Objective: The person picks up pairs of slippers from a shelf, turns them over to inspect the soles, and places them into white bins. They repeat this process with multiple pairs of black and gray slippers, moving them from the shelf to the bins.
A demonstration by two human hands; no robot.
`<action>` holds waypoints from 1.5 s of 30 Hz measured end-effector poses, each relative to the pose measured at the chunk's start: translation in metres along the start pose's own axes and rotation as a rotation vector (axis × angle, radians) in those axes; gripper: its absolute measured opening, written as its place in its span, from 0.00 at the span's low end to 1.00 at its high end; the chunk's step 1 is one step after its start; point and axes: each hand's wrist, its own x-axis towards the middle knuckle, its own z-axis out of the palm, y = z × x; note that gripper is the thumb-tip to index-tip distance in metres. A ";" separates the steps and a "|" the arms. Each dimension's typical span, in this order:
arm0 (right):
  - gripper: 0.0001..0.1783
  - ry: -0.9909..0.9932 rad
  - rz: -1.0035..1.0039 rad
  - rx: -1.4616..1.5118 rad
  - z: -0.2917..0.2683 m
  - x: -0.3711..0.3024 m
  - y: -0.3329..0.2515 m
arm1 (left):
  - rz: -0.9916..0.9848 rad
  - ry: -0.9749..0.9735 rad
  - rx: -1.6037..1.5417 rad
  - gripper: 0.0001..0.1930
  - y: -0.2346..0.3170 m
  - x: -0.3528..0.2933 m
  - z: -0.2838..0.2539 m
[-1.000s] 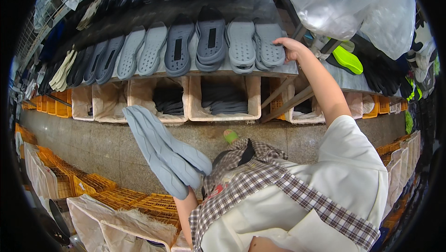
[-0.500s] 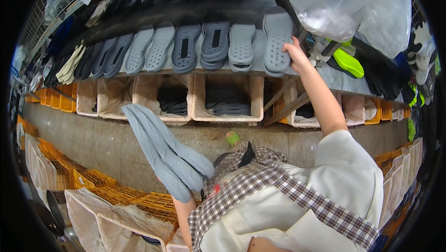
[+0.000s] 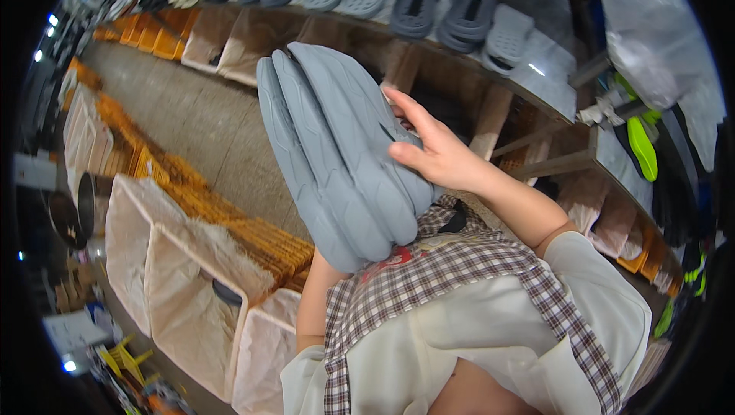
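A stack of several grey shoe soles (image 3: 329,147) is in front of my body, their ridged sidewalls facing up. My left hand is hidden beneath the stack and carries its weight; only the left forearm (image 3: 312,304) shows below it. At the stack's right side, my right hand (image 3: 440,151) curves round the edge of the rightmost sole, thumb and forefinger showing against it. The other right fingers are mostly hidden behind the sole.
Ahead, a metal table holds a row of soles, among them dark grey soles (image 3: 465,21) and a light grey pair (image 3: 507,38). Lined bins (image 3: 249,44) stand beneath it. Behind on the left are more lined bins (image 3: 191,304) and orange crates (image 3: 210,204). A clear plastic bag (image 3: 651,47) hangs at right.
My right hand has left the table's right end, bringing the light grey soles from there to the stack in my left hand. The stack is thicker and higher up, and the view has turned.
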 end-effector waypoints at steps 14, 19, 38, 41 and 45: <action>0.27 -0.406 0.022 0.506 0.065 0.023 -0.005 | 0.261 0.243 -0.100 0.28 -0.008 -0.089 -0.012; 0.29 -0.608 0.071 0.591 0.078 0.034 -0.014 | 0.364 0.331 -0.154 0.28 -0.019 -0.101 0.001; 0.49 -1.423 0.106 0.662 0.127 0.051 -0.062 | 0.651 0.530 -0.275 0.29 -0.032 -0.125 0.033; 0.49 -1.418 0.098 0.662 0.132 0.054 -0.062 | 0.682 0.556 -0.264 0.30 -0.028 -0.128 0.036; 0.46 -1.469 0.360 0.765 0.146 0.070 -0.045 | 0.778 0.625 -0.186 0.30 -0.013 -0.125 0.046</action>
